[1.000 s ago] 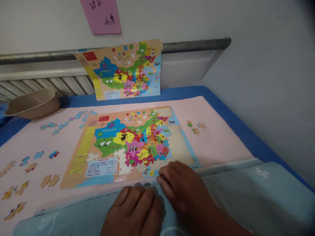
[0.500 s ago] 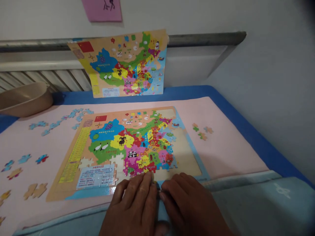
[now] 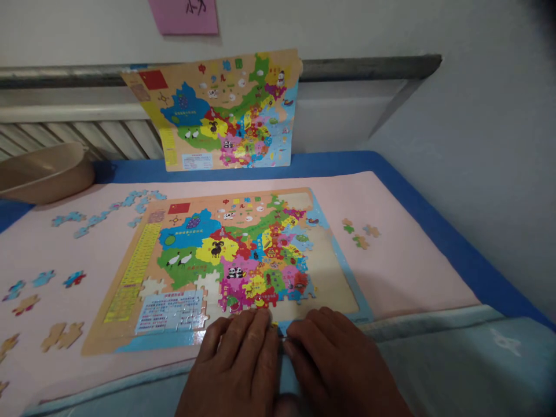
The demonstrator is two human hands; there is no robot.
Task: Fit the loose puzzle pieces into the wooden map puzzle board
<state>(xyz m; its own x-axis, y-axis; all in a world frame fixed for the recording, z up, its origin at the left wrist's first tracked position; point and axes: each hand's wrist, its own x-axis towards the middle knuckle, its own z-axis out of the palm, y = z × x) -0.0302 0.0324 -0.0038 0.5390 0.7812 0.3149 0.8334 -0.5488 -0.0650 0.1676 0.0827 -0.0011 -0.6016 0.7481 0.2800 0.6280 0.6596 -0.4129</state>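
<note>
My left hand (image 3: 238, 359) lies over the near edge of a jigsaw puzzle board (image 3: 108, 341), its fingers pressed together and pointing away from me. Close beside it, my right hand (image 3: 334, 359) is curled, thumb against its fingers. A small, thin thing (image 3: 280, 333) with a yellowish spot shows between the fingertips of both hands, mostly hidden; its kind is unclear. On the board is a partly assembled map jigsaw (image 3: 217, 249) with animals and fruit. Bare board shows at its right side, top right corner and lower left.
Loose puzzle pieces lie left of the board, among them blue pieces (image 3: 95, 221) and tan pieces (image 3: 63, 336). Several green and tan pieces (image 3: 360, 240) are on the right. A printed map sheet (image 3: 230, 116) hangs from a rail (image 3: 369, 68). A brown basin (image 3: 47, 174) stands far left.
The view has shifted very slightly. Both hands stay together at the board's near edge in almost the same pose. The puzzle and loose pieces look unchanged.
</note>
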